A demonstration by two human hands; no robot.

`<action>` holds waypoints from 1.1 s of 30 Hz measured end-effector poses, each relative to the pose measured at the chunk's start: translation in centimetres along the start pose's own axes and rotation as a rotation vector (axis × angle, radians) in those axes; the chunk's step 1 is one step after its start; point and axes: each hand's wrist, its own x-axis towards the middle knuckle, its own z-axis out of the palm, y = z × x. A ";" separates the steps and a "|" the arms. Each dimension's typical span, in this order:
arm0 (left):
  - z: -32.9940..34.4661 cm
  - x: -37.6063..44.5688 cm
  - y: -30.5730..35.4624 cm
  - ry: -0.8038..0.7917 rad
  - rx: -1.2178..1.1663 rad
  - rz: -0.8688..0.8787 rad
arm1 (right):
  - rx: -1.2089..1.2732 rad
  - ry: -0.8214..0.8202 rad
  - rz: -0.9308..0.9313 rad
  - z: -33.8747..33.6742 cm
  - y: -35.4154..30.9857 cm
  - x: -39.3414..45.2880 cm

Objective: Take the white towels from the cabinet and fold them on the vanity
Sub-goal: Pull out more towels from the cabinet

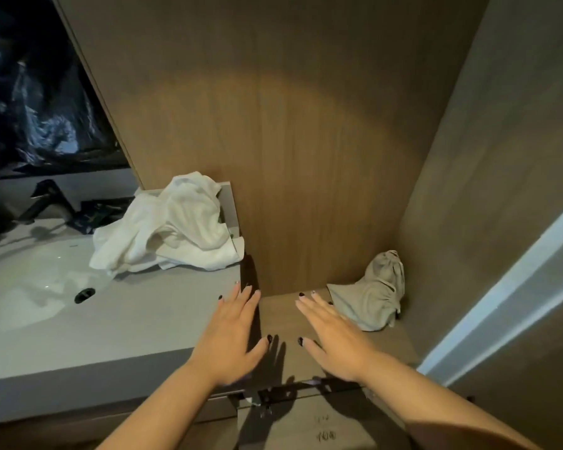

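A heap of crumpled white towels (169, 232) lies on the grey vanity top (111, 319), against the cabinet's left side panel. Inside the open brown cabinet (306, 157), a pale drawstring cloth bag (374, 293) slumps in the back right corner of the shelf. My left hand (231, 336) hovers flat, fingers spread, over the vanity's right edge, holding nothing. Over the cabinet shelf, just left of the bag, my right hand (335, 336) is stretched out with straight fingers and is empty too.
A white sink basin (30, 287) with a dark overflow hole is set in the vanity at the left, a black tap (51, 199) behind it. Black plastic sheeting (30, 92) covers the upper left. The cabinet door (517, 254) stands open at the right, a hinge bracket (273, 394) below the shelf.
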 end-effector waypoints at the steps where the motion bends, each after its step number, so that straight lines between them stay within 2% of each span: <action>1: 0.6 -0.1 0.7 -0.018 -0.002 0.015 | 0.011 -0.005 0.025 0.5 0.5 -0.9; 12: 9.4 -5.1 3.8 -0.236 -0.089 0.105 | 0.148 -0.119 0.326 9.5 2.8 -9.8; 15: 11.7 -6.8 4.0 -0.278 -0.116 0.077 | 0.138 -0.103 0.317 12.1 2.8 -11.6; 21: 16.6 -8.8 4.6 -0.346 -0.158 -0.028 | 0.187 -0.242 0.362 16.9 4.3 -12.4; 28: 24.4 -9.9 6.6 -0.424 -0.225 -0.151 | 0.245 -0.335 0.406 22.4 8.7 -12.4; 33: 32.0 -9.9 6.7 -0.434 -0.247 -0.181 | 0.289 -0.320 0.488 28.9 13.1 -12.0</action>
